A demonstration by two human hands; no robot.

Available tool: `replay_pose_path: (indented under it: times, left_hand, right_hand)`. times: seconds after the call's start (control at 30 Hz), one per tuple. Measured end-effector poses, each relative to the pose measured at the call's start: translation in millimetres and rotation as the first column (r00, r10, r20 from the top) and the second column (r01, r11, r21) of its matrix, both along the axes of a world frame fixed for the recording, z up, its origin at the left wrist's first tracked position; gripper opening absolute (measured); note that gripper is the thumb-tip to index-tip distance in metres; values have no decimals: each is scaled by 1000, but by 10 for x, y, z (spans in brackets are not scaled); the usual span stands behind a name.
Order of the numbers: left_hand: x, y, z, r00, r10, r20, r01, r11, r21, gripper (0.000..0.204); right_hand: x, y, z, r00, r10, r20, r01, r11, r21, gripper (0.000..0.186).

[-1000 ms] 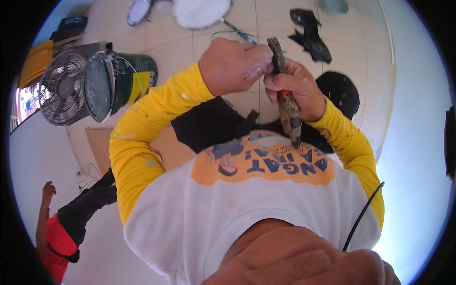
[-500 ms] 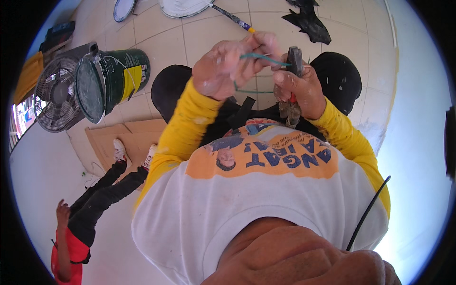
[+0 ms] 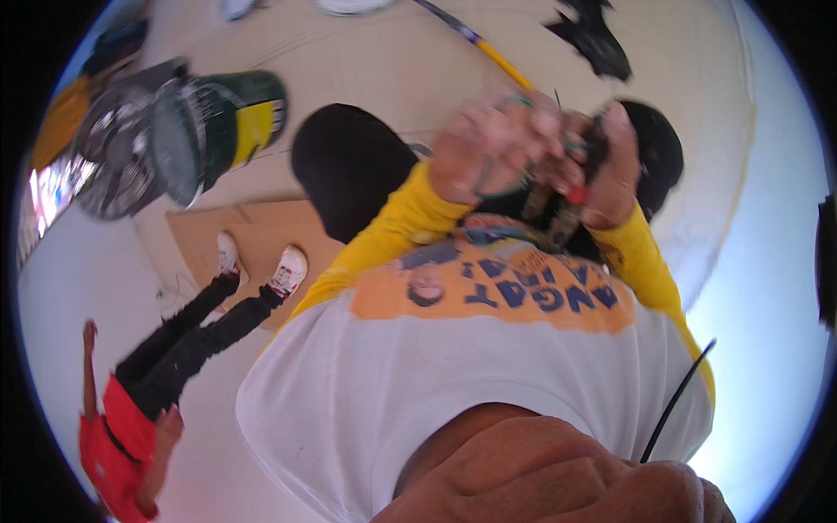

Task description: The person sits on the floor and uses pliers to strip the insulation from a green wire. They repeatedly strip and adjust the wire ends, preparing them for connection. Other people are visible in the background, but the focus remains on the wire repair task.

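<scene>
Close together in front of my chest, both hands are smeared by motion. My left hand [image 3: 490, 148] has its fingers closed around a thin green wire [image 3: 507, 190], which bends in a loop below the fingers. Beside it, my right hand [image 3: 613, 174] grips worn pliers [image 3: 558, 228] with a bit of red on the handle. The left fingertips are at or very near the head of the pliers. Blur hides whether the jaws are on the wire.
At the left stand a dark green bucket [image 3: 222, 122] with a yellow label and a grey fan [image 3: 118, 148]. A yellow-handled tool [image 3: 501, 65] lies on the tiled floor beyond my hands, near black scraps [image 3: 597, 44]. A person in red [image 3: 122, 427] stands by a cardboard sheet [image 3: 196, 235].
My left hand has moved right, up against the right hand and the pliers. The view has shifted slightly, and the other person's legs and arms have changed position.
</scene>
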State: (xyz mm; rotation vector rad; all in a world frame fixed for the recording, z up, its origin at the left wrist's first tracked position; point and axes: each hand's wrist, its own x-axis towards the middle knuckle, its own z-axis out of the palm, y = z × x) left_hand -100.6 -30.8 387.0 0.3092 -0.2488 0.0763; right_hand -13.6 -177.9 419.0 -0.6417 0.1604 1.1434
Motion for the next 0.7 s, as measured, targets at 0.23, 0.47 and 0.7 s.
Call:
replay_pose_path:
  times: [0.23,0.47,0.7]
  left_hand:
    - [236,239,242,997,66,-43,-57,981,183,25]
    - [280,765,182,972,225,-61,-217,969,116,26]
    - [346,890,269,984,181,8,-181,980,88,23]
  right_hand:
    - [44,94,63,986,-75,152,84,995,-53,27]
    - [-178,304,-42,876,340,342,-252,927,-276,65]
    - [-332,15,-140,817,389,426,-208,888,-411,77]
